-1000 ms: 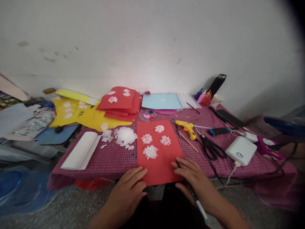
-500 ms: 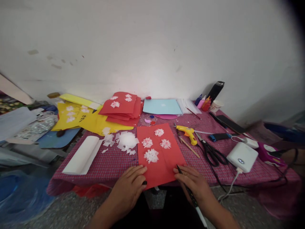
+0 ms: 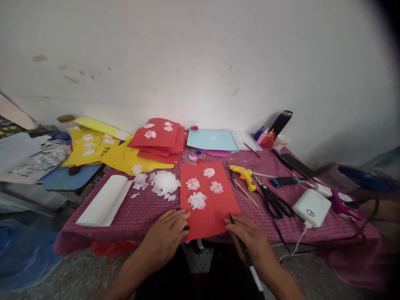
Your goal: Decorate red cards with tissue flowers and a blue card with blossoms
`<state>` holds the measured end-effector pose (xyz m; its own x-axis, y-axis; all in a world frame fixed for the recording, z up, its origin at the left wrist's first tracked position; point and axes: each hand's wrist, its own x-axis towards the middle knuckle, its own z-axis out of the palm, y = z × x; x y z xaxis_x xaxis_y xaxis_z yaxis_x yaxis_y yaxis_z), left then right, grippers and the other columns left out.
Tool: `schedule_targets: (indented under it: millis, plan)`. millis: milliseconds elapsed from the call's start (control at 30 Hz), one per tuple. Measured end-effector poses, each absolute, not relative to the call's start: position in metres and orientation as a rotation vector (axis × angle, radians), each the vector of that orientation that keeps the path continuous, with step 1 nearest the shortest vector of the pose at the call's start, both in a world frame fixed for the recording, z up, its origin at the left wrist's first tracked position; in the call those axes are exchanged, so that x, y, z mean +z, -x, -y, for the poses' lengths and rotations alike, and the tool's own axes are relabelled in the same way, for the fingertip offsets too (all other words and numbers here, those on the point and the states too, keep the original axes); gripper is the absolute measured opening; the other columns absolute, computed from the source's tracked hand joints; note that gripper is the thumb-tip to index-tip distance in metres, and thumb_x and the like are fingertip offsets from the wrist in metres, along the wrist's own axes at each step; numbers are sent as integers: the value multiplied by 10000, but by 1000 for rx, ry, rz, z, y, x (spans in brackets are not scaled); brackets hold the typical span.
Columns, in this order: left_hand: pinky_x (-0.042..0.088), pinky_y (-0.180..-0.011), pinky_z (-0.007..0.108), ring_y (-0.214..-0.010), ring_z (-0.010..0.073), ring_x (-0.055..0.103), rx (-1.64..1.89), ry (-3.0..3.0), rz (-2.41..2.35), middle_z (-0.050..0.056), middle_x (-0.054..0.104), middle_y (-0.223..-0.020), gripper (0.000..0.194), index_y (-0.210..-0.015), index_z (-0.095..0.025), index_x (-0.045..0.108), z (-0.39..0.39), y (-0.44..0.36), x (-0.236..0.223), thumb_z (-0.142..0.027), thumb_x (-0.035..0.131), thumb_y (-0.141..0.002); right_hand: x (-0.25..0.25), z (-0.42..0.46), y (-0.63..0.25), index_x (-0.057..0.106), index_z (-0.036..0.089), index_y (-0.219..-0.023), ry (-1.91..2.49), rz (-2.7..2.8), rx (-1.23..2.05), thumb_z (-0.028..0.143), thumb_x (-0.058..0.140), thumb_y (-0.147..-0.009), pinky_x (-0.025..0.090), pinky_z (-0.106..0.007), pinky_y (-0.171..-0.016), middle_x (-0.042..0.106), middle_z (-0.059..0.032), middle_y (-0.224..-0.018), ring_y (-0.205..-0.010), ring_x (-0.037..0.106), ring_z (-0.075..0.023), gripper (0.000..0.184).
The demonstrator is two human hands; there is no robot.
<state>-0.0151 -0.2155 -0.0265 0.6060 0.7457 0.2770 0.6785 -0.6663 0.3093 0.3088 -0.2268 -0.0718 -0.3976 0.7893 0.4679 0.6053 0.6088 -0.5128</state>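
A sheet of red paper [image 3: 225, 200] with several white-and-pink paper flowers [image 3: 197, 201] glued on lies in front of me. My left hand [image 3: 168, 233] rests at its lower left edge, with a small black pen cap [image 3: 186, 228] pinched between thumb and fingers. On the lower right side, my right hand [image 3: 248, 235] is closed around a black brush pen [image 3: 246, 254] with a white rear end. The pen's dark tip points up and away, close to the paper; whether it touches cannot be made out. Faint thin lines run across the sheet near the flowers.
Torn white paper pieces [image 3: 165, 183] and a folded white sheet [image 3: 104, 202] lie left. A yellow glue gun [image 3: 245, 176], black scissors [image 3: 275, 200] and a white adapter [image 3: 311, 208] with cables are right. Stacked red cards [image 3: 156, 139] and a light blue sheet [image 3: 212, 139] lie behind.
The view has shifted slightly, so the table items sit a little differently in frame. Both hands keep their grips and places at the red paper's lower edges.
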Motion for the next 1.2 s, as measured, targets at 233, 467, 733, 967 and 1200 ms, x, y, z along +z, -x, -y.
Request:
schedule_targets:
  millis: [233,467,733,967,1200]
  plan:
    - [432,-1092,440,-1276,206,529,620,-2660,-1217,81,618,-1319,195,-1074,-184,612,214,22,-28,-210,453,-966,-50,241,-308,642,320,-1251,1156,2133,413,179,614,-874,477,-492,-1014,712,-54,-1200,-1164,630,-286,404]
    - [429,-1084,468,-1280,217,518,525,-2704,-1254,83,591,-1354,204,-1095,-183,604,208,29,-37,-224,442,-977,-12,215,-312,644,212,-1243,1389,1618,738,341,541,-948,567,-353,-799,744,-84,-986,-900,700,-235,338]
    - [427,-1089,463,-1281,225,527,592,-2729,-1339,68,595,-1360,189,-1092,-202,611,209,26,-44,-247,488,-955,-26,176,-294,704,195,-966,1394,1700,727,355,613,-869,531,-320,-718,717,-65,-879,-803,662,-220,209]
    - [437,-1079,456,-1264,227,544,652,-2676,-1351,70,615,-1333,162,-1056,-201,612,210,24,-42,-229,503,-940,-37,171,-300,680,192,-969,1379,1642,831,342,595,-888,525,-306,-683,702,-63,-857,-778,659,-211,190]
    - [432,-1088,462,-1280,222,528,612,-2661,-1368,66,605,-1348,183,-1091,-201,602,210,24,-41,-232,506,-939,-35,173,-307,674,194,-1068,1363,1527,903,353,596,-902,523,-289,-641,707,-69,-885,-713,642,-181,243]
